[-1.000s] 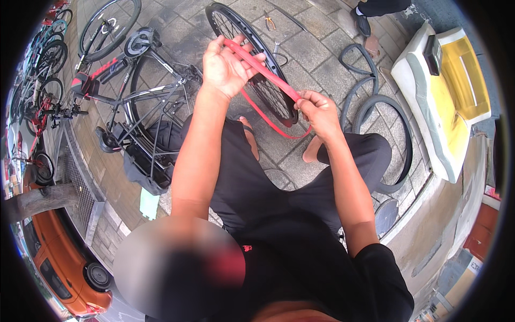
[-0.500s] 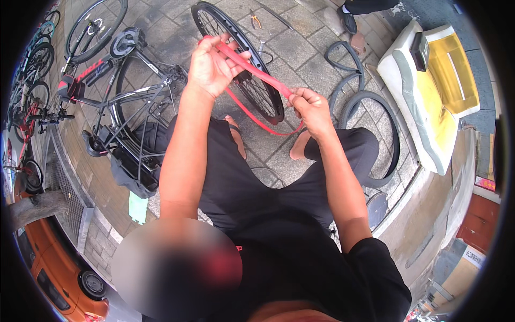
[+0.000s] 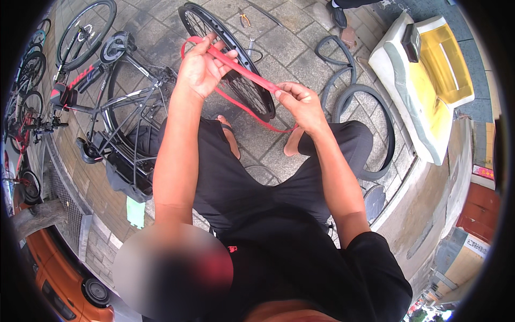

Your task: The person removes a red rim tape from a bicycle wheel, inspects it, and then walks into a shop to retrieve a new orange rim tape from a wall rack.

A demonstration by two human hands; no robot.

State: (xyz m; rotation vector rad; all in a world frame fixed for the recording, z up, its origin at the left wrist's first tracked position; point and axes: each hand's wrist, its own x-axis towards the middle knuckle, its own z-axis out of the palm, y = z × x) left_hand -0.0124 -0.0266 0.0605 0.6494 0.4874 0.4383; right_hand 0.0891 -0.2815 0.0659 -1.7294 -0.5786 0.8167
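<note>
Red strip (image 3: pixel 244 70) held up in front of a spoked wheel (image 3: pixel 242 88)
The left hand (image 3: pixel 201 70) cradles it in loosely curled fingers, the right hand (image 3: pixel 300 104) pinches it between thumb and forefinger; its upper run seems best kept flat, the hanging loop untwisted

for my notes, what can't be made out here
Head view:
Red band: part hidden by the right hand
Wheel: part hidden by the left hand
Orange car: cut off by dark rim
Bystander's leg: cut off by top edge
Blurred patch, lower left: hides what's beneath
</note>
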